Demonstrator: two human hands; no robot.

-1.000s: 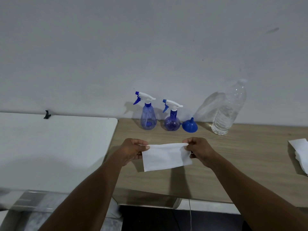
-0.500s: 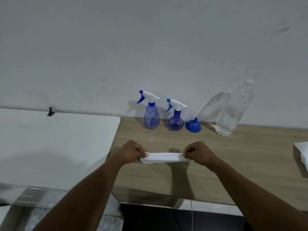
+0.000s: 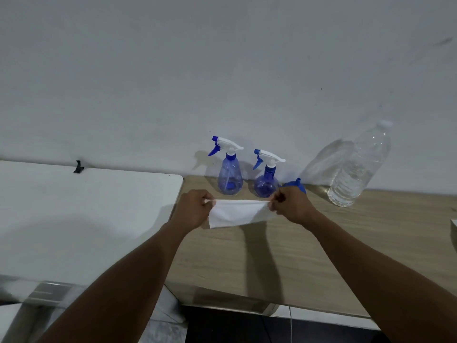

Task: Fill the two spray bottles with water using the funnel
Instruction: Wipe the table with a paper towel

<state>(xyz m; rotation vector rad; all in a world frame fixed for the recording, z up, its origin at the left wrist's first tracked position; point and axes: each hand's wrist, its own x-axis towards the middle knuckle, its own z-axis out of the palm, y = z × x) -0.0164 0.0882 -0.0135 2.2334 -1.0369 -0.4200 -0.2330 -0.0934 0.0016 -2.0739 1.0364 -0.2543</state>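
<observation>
left hand (image 3: 194, 210) and right hand (image 3: 291, 206) each pinch a corner of a white tissue (image 3: 237, 214) above the wooden table (image 3: 346, 243), near two spray bottles (image 3: 230, 174), a funnel (image 3: 298, 185) and a water bottle (image 3: 358, 169) by the far wall.

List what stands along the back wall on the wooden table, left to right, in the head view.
taller spray bottle → rounder spray bottle → blue funnel, partly behind the right hand → clear water bottle
</observation>
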